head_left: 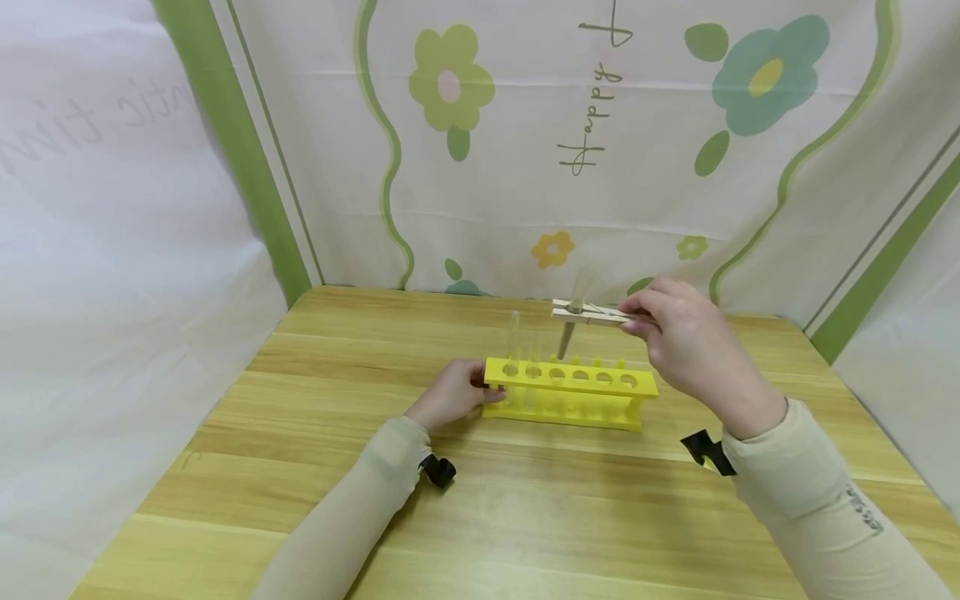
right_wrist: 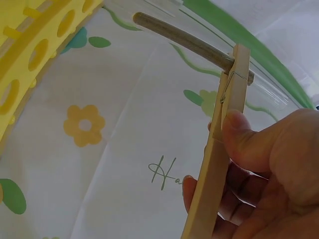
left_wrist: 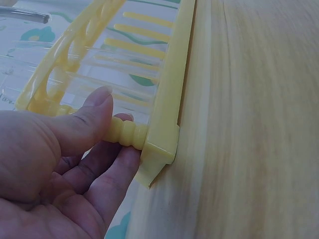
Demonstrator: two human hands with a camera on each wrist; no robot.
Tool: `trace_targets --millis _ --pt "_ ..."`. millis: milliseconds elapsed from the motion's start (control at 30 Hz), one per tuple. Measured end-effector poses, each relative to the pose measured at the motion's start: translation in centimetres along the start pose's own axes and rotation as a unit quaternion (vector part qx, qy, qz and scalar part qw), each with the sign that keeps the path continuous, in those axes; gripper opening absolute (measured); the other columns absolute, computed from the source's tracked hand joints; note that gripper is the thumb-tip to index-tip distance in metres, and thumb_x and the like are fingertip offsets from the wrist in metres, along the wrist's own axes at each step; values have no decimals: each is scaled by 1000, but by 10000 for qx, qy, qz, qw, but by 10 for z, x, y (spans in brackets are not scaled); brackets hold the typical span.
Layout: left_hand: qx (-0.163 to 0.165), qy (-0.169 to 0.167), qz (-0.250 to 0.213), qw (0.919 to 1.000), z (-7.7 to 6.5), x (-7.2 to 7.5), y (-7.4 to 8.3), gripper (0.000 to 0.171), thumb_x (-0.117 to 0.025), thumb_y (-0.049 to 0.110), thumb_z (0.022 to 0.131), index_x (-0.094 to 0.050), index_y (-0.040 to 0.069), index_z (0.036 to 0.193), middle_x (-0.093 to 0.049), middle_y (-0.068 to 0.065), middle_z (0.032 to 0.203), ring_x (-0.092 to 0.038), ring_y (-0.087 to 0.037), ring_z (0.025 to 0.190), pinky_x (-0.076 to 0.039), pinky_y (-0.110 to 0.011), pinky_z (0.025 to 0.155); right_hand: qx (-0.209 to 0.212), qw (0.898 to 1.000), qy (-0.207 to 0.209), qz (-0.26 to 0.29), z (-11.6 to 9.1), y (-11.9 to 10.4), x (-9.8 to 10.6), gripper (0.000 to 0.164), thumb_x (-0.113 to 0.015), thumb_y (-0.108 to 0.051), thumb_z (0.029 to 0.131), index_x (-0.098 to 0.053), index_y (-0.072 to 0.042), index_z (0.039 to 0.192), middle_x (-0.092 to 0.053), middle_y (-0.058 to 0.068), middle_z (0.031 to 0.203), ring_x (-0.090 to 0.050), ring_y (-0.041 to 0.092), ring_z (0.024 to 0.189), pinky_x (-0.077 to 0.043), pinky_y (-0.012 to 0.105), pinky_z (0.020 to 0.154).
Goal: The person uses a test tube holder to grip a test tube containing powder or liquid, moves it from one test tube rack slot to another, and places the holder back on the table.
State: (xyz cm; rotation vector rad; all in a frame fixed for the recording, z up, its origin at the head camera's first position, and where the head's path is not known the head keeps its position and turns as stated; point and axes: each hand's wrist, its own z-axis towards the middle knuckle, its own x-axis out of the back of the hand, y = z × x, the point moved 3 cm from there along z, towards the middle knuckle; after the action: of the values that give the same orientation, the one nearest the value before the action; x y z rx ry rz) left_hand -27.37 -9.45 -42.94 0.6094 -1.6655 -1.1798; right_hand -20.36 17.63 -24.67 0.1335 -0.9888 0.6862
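Observation:
A yellow test tube rack (head_left: 592, 385) stands on the table, with two clear test tubes (head_left: 513, 337) in its leftmost holes. At the rack's left end, my left hand (head_left: 453, 393) grips the ridged end post (left_wrist: 127, 132) between thumb and fingers. My right hand (head_left: 682, 342) holds a wooden test tube clamp (right_wrist: 212, 174) by its handle. The clamp's jaws grip a tilted glass test tube (head_left: 567, 337), its lower part filled with something grey-brown. That tube hangs above the rack, its bottom end near the third hole from the left and apart from the rack.
The wooden table (head_left: 480, 517) stretches out around the rack. Behind it hangs a white cloth (head_left: 517, 192) printed with flowers and lettering, and white cloth walls with green edging stand at both sides. A black strap (head_left: 708, 452) sits at the right wrist.

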Motion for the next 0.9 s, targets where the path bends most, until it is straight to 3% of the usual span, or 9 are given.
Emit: trace_targets --millis 567,900 --pt "70 -35 -50 10000 -1 1 3 8 -72 12 92 -71 15 99 -70 0 96 -65 -16 90 -54 -31 80 -36 10000 -85 20 -4 5 -15 8 -75 3 85 -70 -1 90 -61 5 84 -55 25 78 -48 40 69" --pt "65 -26 16 10000 1 0 2 11 -72 13 91 -71 16 101 -70 2 96 -65 -16 90 -54 -31 81 -166 9996 -241 50 -6 8 -22 7 -74 3 86 -71 -1 91 -63 8 90 -57 29 83 -50 44 73"
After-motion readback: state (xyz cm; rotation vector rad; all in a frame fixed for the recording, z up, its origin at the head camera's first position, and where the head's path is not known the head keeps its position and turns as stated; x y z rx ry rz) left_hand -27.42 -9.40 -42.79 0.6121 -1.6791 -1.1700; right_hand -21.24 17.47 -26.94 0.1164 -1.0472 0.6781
